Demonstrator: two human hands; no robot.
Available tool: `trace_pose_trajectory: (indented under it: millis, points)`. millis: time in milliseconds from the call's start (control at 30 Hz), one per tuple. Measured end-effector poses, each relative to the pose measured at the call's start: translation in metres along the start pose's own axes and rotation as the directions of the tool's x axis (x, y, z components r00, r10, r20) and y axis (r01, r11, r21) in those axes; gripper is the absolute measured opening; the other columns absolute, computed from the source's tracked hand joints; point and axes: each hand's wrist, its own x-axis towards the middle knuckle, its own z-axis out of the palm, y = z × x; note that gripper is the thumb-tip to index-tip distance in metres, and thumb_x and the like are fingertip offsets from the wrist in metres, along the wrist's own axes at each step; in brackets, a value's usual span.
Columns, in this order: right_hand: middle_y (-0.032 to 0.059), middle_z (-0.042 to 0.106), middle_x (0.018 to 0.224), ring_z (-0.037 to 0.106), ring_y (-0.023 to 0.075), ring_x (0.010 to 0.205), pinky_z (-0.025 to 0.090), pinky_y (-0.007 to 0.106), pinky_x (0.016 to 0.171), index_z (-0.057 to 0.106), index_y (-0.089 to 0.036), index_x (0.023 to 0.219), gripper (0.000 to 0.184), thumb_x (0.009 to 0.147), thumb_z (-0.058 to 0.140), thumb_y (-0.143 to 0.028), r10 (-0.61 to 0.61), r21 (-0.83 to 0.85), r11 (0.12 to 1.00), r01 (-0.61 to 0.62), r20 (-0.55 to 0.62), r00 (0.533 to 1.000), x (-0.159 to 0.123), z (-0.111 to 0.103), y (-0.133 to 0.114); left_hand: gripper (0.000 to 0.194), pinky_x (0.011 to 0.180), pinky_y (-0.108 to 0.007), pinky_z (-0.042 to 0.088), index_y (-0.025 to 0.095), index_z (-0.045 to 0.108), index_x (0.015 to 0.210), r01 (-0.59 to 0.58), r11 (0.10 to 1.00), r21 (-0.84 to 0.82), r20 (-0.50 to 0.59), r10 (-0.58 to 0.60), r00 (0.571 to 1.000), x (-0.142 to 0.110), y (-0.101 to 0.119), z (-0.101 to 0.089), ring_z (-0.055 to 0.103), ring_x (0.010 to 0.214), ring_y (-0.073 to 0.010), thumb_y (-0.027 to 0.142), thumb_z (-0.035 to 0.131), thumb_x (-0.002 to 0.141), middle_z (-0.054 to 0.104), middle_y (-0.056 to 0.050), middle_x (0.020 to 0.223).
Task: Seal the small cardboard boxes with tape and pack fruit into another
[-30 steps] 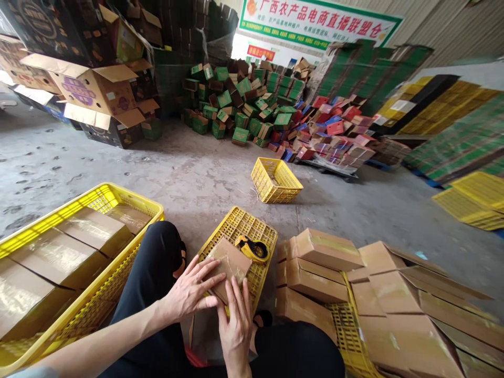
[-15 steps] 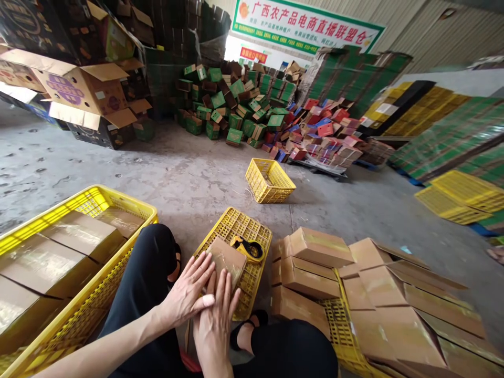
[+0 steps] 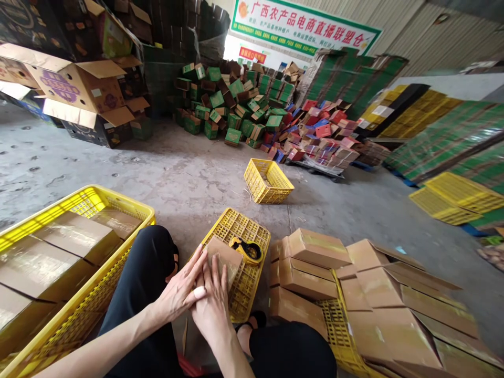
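Left hand (image 3: 177, 296) and right hand (image 3: 210, 302), fingers straight and not gripping, overlap on the near left part of the box (image 3: 225, 252), which extends far-right atop the yellow crate (image 3: 248, 286), long axis unclear

Both hands (image 3: 210, 303) on cardboard box (image 3: 229, 256)

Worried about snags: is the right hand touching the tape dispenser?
Apart: the head view shows the cardboard box between the right hand and the tape dispenser.
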Motion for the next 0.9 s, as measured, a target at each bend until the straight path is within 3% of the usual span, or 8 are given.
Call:
trace_pose_trajectory:
  millis: [167,367,533,700,900]
  points:
    - [0.0073,0.023,0.172,0.022,0.0393,0.159,0.028,0.065,0.125,0.003,-0.024,0.168,0.088,0.097,0.055,-0.028,-0.013,0.010,1.000,0.013,0.059,0.998,0.003,-0.015,0.009,0.079,0.125,-0.045,0.036,0.027,0.002,0.170,-0.025,0.999,-0.026,0.027,0.026,0.999,0.002,-0.001,-0.001,0.026,0.158,-0.0294,0.067,0.023,0.105,0.013,-0.009,0.176]
    - [0.0065,0.034,0.169,0.029,0.0282,0.158,0.032,0.052,0.126,0.015,-0.020,0.168,0.067,0.106,0.042,-0.028,-0.039,0.018,0.999,0.038,0.074,0.997,0.002,-0.026,0.032,0.085,0.126,-0.051,0.036,0.024,-0.002,0.170,-0.089,0.996,-0.020,0.035,0.090,0.995,0.002,0.004,0.008,0.020,0.160,-0.0319,0.072,0.017,0.103,0.012,-0.011,0.176]
    - [0.0041,0.038,0.168,0.035,0.0227,0.156,0.028,0.049,0.128,0.020,-0.024,0.166,0.059,0.109,0.032,-0.027,-0.014,0.004,1.000,0.014,0.034,0.999,0.014,-0.028,0.048,0.090,0.125,-0.051,0.037,0.020,-0.003,0.170,-0.148,0.986,0.075,0.062,0.143,0.988,0.004,0.004,0.005,0.020,0.160,-0.0342,0.073,0.024,0.102,0.014,-0.015,0.175]
    - [0.0046,0.038,0.168,0.033,0.0239,0.157,0.024,0.052,0.129,0.024,-0.026,0.166,0.056,0.111,0.032,-0.030,0.029,-0.029,0.999,-0.028,0.008,1.000,0.023,-0.027,0.063,0.095,0.122,-0.048,0.043,0.020,0.002,0.170,-0.213,0.954,0.213,0.088,0.199,0.976,0.007,0.002,-0.001,0.030,0.157,-0.0345,0.075,0.035,0.100,0.025,-0.015,0.172]
    - [0.0080,0.034,0.170,0.023,0.0296,0.160,0.023,0.061,0.127,0.021,-0.021,0.167,0.058,0.111,0.030,-0.035,0.116,-0.041,0.992,-0.117,-0.004,0.993,0.022,-0.019,0.071,0.099,0.124,-0.051,0.037,0.015,0.011,0.170,-0.207,0.910,0.358,0.085,0.189,0.978,0.005,0.009,0.009,0.034,0.155,-0.0364,0.079,0.036,0.098,0.033,-0.019,0.168]
